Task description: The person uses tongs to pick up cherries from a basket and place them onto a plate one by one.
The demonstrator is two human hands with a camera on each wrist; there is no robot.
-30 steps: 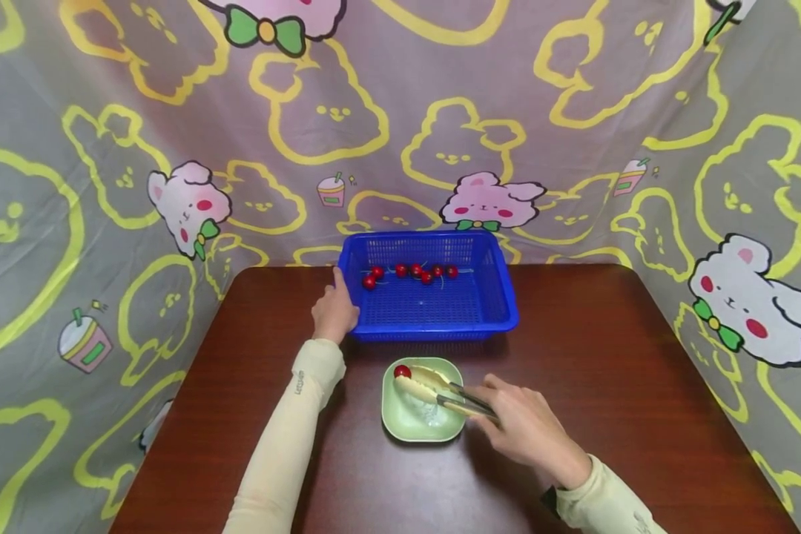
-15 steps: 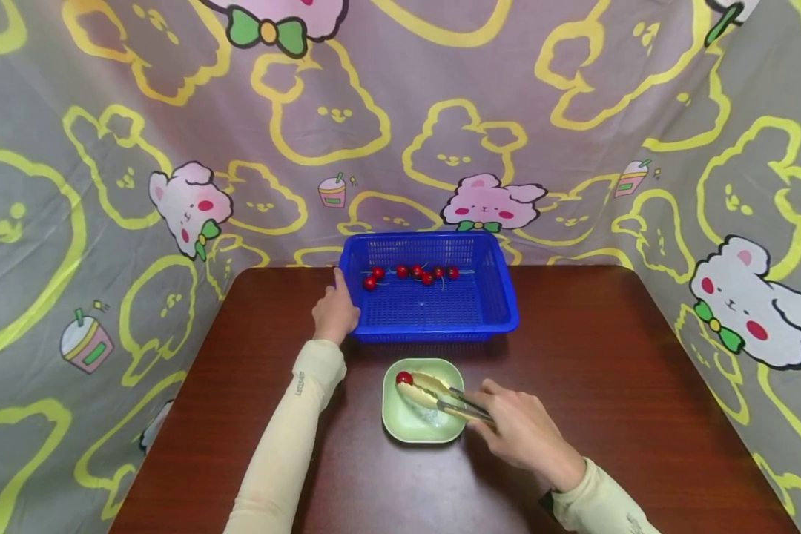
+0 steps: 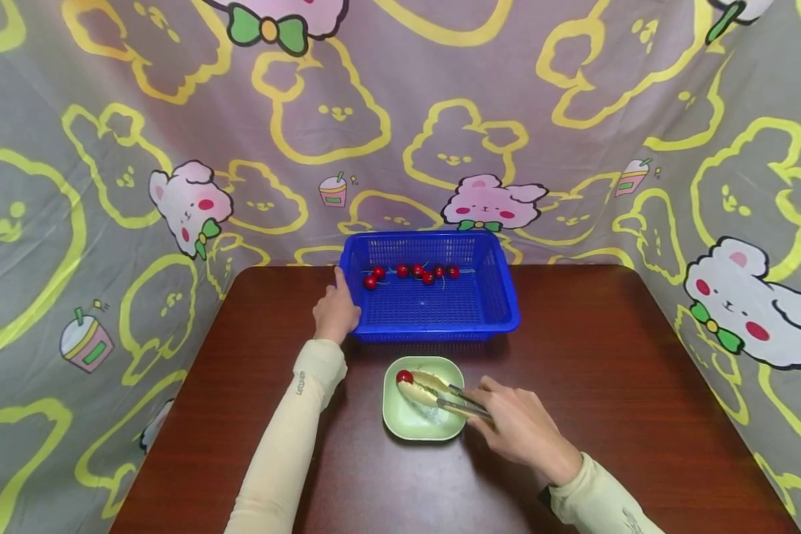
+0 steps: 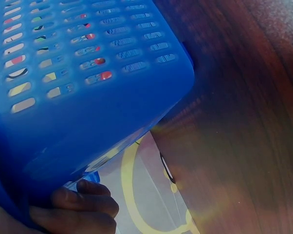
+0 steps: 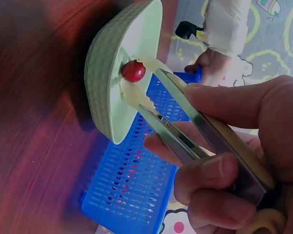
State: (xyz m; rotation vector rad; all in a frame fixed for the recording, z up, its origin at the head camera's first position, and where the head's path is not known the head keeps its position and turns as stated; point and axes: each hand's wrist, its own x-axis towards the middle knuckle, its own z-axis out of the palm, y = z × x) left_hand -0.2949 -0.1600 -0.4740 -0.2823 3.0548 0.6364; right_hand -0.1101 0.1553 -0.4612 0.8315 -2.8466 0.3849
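Note:
My left hand (image 3: 336, 311) grips the left rim of a blue plastic basket (image 3: 434, 328); the left wrist view shows its fingers (image 4: 83, 209) curled at the rim. Several red cherries (image 3: 417, 271) with stems lie in the basket's rear half. My right hand (image 3: 523, 426) holds a pair of tongs (image 5: 185, 119) with metal arms and cream tips. Those tips are down inside a pale green square bowl (image 3: 394, 423), on either side of a single red cherry (image 5: 133, 71). In the right wrist view the tips stand a little apart, one at each side of this cherry.
The basket stands at the back of a dark brown wooden table (image 3: 587, 356), with the bowl in front of it. A patterned cloth (image 3: 400, 96) hangs close behind the table and along both sides.
The tongs and the cherry between their tips have shifted slightly toward me within the bowl, then stayed nearly still. My left hand and the basket have stayed in place.

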